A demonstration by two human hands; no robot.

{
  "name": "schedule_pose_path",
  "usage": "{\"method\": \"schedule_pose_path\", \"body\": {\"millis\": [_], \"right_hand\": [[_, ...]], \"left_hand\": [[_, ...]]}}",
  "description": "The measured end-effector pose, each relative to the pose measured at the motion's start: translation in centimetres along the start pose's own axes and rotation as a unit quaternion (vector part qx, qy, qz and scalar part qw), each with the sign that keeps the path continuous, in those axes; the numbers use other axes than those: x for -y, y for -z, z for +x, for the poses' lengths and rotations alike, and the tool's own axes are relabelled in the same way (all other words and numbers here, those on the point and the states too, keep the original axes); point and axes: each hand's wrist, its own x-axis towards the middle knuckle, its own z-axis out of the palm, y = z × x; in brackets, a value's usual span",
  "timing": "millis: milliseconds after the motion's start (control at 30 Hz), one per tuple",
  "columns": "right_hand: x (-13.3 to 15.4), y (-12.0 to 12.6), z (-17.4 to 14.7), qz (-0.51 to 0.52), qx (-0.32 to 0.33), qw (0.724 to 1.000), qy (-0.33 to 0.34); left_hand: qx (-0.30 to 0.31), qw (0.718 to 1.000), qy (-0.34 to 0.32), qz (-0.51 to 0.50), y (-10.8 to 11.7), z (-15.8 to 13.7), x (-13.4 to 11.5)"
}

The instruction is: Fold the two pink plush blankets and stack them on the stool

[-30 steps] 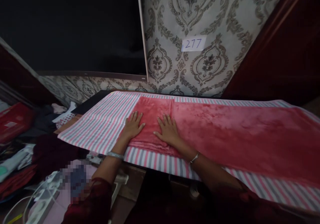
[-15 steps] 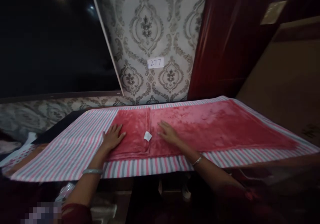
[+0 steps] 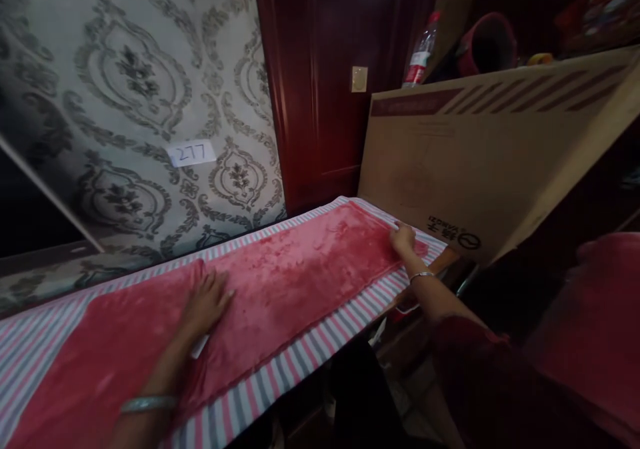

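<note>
A red plush blanket (image 3: 295, 269) lies in a long strip on a striped cloth (image 3: 280, 375), its left part folded over on itself. My left hand (image 3: 204, 305) rests flat on the blanket at the fold's edge, fingers stretched out. Partly hidden beneath that wrist is a small white tag (image 3: 199, 347). At the far right end of the blanket, my right hand (image 3: 403, 240) has its fingers curled closed on the blanket's edge; the fingertips are partly hidden.
A large cardboard box (image 3: 430, 149) stands behind the right end, with a plastic bottle (image 3: 421, 54) and a red round container (image 3: 487, 43) beyond its top edge. Patterned wallpaper (image 3: 135, 69) with a paper numbered 277 (image 3: 191, 153) rises behind the table.
The view has swung to the right. My right hand has gone from lying near the fold to the blanket's right end and closed there. My left hand has shifted right to the fold's edge.
</note>
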Motion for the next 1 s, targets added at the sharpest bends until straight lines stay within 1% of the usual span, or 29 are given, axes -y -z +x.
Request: {"method": "schedule_pose_path", "body": {"millis": [67,167,267,333,433,533,633,767,900,1000], "right_hand": [[-0.8,0.0,1.7,-0.015,0.001,1.0,-0.025],[-1.6,-0.6,3.8,-0.032,0.018,0.999,-0.035],[-1.7,-1.7,5.4,-0.044,0.04,0.998,-0.019],[-1.4,-2.5,6.2,-0.045,0.053,0.997,0.014],[-0.4,-4.0,7.5,-0.039,0.077,0.993,0.079],[1.0,-5.8,9.2,-0.032,0.101,0.988,0.113],[2.4,-7.6,11.2,-0.026,0.115,0.986,0.116],[4.0,-10.0,14.0,-0.013,0.129,0.985,0.114],[5.4,-12.3,16.3,-0.002,0.143,0.983,0.114],[6.3,-13.7,17.6,0.003,0.16,0.98,0.116]], "left_hand": [[-0.01,0.999,0.014,0.033,-1.2,-0.1,-0.4],[-0.01,0.997,0.02,0.067,-2.3,-0.3,-0.4],[0.0,0.996,0.018,0.086,-2.5,-0.2,-0.2],[-0.004,0.995,0.018,0.095,-2.5,-0.2,0.0],[-0.009,0.996,0.014,0.088,-2.5,-0.2,0.3],[-0.009,0.997,0.011,0.074,-2.9,-0.2,0.8],[-0.015,0.998,0.016,0.065,-3.5,-0.2,1.5],[-0.041,0.998,0.012,0.045,-4.4,-0.3,2.6],[-0.054,0.998,0.011,0.012,-5.8,-0.6,3.7],[-0.09,0.995,0.031,0.009,-7.2,-0.8,4.6]]}}
